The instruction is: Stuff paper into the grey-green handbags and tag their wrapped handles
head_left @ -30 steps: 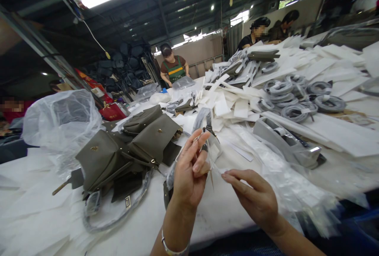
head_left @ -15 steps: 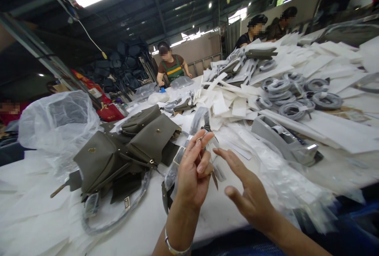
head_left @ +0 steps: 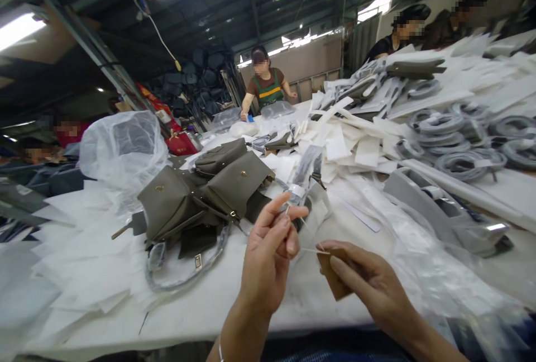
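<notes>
My right hand point(head_left: 368, 278) pinches a small brown hang tag point(head_left: 335, 275) between thumb and fingers. From the tag's top a thin pale string point(head_left: 312, 251) runs across to my left hand point(head_left: 270, 256). The thumb and fingers of the left hand are closed on that string, which loops near its fingertips. Just behind the left hand lies a bag strap point(head_left: 307, 166) in clear wrapping. Left of it, olive-grey handbags point(head_left: 176, 200) with small gold fittings rest together on the table, a wrapped handle point(head_left: 184, 281) curving out in front.
A grey tape dispenser point(head_left: 439, 211) stands right of my hands, beside clear plastic bags point(head_left: 402, 239). Coiled wrapped straps point(head_left: 444, 133) and white foam sheets point(head_left: 347, 138) pile up behind. A large plastic bag point(head_left: 123, 144) stands at left. A co-worker point(head_left: 270, 88) works across the table.
My right hand, previously spread and apart, has taken hold of the brown tag. The string now stretches between both hands. The view has swung left, so the surroundings appear further right.
</notes>
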Tool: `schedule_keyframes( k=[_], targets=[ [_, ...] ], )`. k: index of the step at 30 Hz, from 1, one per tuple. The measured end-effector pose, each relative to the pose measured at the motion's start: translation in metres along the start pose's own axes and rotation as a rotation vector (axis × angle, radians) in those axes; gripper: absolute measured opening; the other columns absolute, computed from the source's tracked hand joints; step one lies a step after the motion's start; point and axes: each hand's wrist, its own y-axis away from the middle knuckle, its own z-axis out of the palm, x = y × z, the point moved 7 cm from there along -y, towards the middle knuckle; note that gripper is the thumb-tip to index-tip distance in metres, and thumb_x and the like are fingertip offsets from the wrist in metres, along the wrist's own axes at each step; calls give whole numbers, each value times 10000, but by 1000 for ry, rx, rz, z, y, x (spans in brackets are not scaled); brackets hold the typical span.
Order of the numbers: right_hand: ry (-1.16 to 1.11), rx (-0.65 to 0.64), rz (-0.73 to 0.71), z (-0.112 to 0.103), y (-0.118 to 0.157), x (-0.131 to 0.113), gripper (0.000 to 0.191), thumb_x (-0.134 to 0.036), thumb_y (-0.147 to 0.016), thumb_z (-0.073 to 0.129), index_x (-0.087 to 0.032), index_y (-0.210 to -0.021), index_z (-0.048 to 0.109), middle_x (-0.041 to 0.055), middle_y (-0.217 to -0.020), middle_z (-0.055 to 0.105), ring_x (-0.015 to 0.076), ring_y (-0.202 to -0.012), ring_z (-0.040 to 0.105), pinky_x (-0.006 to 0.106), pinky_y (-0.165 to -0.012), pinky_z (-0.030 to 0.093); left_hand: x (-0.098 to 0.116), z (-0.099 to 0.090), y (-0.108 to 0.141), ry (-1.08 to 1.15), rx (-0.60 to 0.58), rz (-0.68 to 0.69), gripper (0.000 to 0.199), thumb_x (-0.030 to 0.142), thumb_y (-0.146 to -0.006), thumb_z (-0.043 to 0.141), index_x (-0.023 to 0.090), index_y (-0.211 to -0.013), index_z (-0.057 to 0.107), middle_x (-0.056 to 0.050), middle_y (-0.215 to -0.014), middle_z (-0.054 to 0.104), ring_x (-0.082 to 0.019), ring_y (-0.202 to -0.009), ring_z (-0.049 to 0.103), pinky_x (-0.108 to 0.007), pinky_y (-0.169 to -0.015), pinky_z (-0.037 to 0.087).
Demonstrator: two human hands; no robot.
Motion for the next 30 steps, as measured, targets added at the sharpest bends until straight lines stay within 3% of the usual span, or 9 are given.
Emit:
schedule_keyframes(
  k=[4,6,12,15,19,21,23,26,30],
  targets=[
    [-24,-285,216,14,2,5,366,-484,-902,624,-168,-1040,748,63,-831,735,190,-741,684,253,-649,555,10,-36,15,-300,-48,-110,505,276,-929,653,245,-1412,511,-72,-1021,723,-84,-703,617,-201,-683,516],
    [-35,-345,296,21,-1,10,385,-501,-895,620,-166,-1041,741,52,-810,721,173,-729,653,236,-626,516,17,-50,19,-482,-84,-138,517,337,-933,646,222,-1417,503,-100,-1074,719,-140,-805,669,-266,-754,550],
    [62,-331,322,35,-32,15,320,-438,-872,603,-164,-960,745,22,-780,683,138,-674,570,225,-581,420,60,-84,10,-922,12,73,375,426,-944,600,179,-1220,659,-98,-1028,745,-168,-783,691,-245,-633,541],
    [206,-303,258,41,-50,10,289,-399,-858,581,-167,-887,752,18,-759,678,154,-686,575,246,-602,419,73,-96,-7,-1043,35,163,357,422,-919,629,193,-1185,692,-86,-1057,751,-182,-834,695,-258,-697,536],
    [322,-290,156,52,-70,2,294,-409,-871,582,-202,-969,766,19,-907,744,201,-852,654,269,-738,471,59,-103,-36,-1122,-132,59,335,420,-875,665,180,-1094,748,-78,-1083,752,-223,-986,673,-286,-866,493],
    [358,-272,125,57,-78,-1,277,-399,-873,587,-203,-954,764,14,-906,755,197,-851,666,263,-748,474,43,-103,-46,-1119,-269,-81,375,475,-863,658,167,-1049,762,-63,-1022,752,-218,-937,656,-279,-821,476],
    [415,-248,106,60,-83,-2,275,-398,-876,577,-183,-823,740,8,-755,730,176,-723,648,253,-663,457,29,-103,-52,-1113,-358,-198,450,558,-844,644,148,-978,770,-38,-859,725,-180,-779,612,-261,-699,442],
    [495,-238,47,66,-88,-6,341,-417,-904,536,-181,-691,660,-3,-595,658,156,-589,597,252,-580,420,19,-105,-62,-1097,-367,-256,537,646,-821,618,126,-848,749,1,-682,611,-121,-620,478,-243,-570,338],
    [637,-176,-51,69,-92,-12,345,-412,-922,499,-184,-729,673,26,-615,681,181,-597,620,273,-586,429,12,-106,-70,-1051,-368,-341,566,686,-757,659,122,-741,700,32,-595,502,-93,-555,356,-245,-518,249]
  ],
)
